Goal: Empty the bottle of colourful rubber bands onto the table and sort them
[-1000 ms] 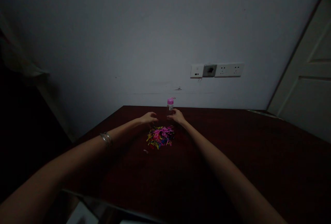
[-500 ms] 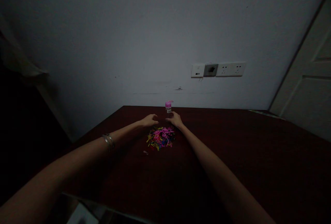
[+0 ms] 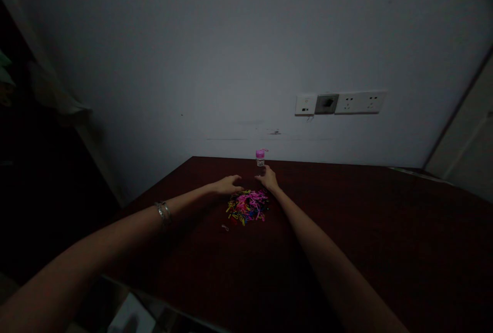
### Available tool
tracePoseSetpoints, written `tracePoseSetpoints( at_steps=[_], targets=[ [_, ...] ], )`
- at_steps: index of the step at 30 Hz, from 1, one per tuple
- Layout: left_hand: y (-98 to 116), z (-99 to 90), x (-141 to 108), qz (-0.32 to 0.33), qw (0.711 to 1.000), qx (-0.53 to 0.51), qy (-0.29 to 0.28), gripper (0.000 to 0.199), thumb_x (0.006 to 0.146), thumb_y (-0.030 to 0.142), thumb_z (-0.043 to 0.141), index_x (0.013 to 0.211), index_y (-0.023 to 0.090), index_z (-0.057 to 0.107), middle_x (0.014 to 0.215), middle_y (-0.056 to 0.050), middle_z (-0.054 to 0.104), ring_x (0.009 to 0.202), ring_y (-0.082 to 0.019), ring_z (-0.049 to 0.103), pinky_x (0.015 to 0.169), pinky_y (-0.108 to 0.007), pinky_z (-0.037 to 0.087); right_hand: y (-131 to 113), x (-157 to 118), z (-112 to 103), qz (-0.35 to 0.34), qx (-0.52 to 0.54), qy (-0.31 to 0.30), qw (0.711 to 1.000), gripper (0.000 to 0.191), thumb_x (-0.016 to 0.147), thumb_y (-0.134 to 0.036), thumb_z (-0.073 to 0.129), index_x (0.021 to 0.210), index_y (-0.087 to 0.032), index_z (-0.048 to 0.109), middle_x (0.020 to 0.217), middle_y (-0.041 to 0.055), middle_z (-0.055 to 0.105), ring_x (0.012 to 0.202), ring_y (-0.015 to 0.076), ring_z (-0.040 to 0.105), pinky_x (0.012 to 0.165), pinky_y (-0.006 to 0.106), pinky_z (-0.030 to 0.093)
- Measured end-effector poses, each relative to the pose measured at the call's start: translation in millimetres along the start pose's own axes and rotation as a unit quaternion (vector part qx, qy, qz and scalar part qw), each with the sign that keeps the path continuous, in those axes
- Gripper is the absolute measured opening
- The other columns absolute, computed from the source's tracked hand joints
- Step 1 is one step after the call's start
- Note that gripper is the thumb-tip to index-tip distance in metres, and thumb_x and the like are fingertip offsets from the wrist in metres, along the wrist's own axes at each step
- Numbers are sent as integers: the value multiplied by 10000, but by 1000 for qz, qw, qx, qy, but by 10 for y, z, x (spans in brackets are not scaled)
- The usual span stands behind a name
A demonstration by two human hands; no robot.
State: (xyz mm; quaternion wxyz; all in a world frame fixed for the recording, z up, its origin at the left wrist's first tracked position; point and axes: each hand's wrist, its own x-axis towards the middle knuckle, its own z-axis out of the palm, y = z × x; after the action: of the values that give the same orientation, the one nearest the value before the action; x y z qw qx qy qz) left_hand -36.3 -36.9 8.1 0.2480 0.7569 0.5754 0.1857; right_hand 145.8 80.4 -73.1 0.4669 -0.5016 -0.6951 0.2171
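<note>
A pile of small loop-shaped pieces (image 3: 248, 207) in pink, yellow, blue and red lies on the dark reddish table; they look like elastic bands or clips, too small to tell. My left hand (image 3: 228, 185) is at the pile's far left side, thumb and fingers spread with nothing in them. Beyond the pile's right side, my right hand (image 3: 268, 178) curves its thumb and fingers apart, also without a visible hold. Just behind its fingertips stands a small clear bottle (image 3: 260, 158) with a pink lid and strap. One pale loop (image 3: 225, 228) lies alone in front of the pile.
The dark table (image 3: 346, 230) reaches back to a grey wall (image 3: 231, 56). Sockets and switches (image 3: 341, 103) are mounted on that wall. A door (image 3: 470, 138) is at the right. Below the table's front edge lies a white object (image 3: 133, 315).
The view has turned slightly left, so everything sits farther right in the picture. Both hands stay near the pile, and the left hand's fingers look a little more spread.
</note>
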Motion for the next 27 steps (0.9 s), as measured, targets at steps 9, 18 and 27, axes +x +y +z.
tracePoseSetpoints(
  at_steps=[9,18,27],
  targets=[
    [75,26,-120,-1,987,147,-61,645,763,453,513,1276,74,418,1291,-179,472,1162,-260,467,964,-322,369,-69,-39,-51,12,-14,-25,1000,654,565,-216,746,1153,-148,468,1096,106,608,1023,200,577,889,312,423],
    [84,66,-321,33,981,126,-142,871,742,675,419,1397,127,244,1431,-172,286,1293,-295,296,1044,-377,256,-219,-10,-659,132,-73,-173,973,556,601,-306,738,1091,-104,568,986,114,646,891,230,616,696,279,489],
    [73,304,-356,89,978,165,-87,813,619,439,658,1328,172,364,1209,-137,456,1133,-295,416,943,-397,352,-728,-499,-707,-61,-60,-519,850,868,480,-365,794,1269,-192,477,1213,92,545,992,198,562,774,243,469]
  ],
)
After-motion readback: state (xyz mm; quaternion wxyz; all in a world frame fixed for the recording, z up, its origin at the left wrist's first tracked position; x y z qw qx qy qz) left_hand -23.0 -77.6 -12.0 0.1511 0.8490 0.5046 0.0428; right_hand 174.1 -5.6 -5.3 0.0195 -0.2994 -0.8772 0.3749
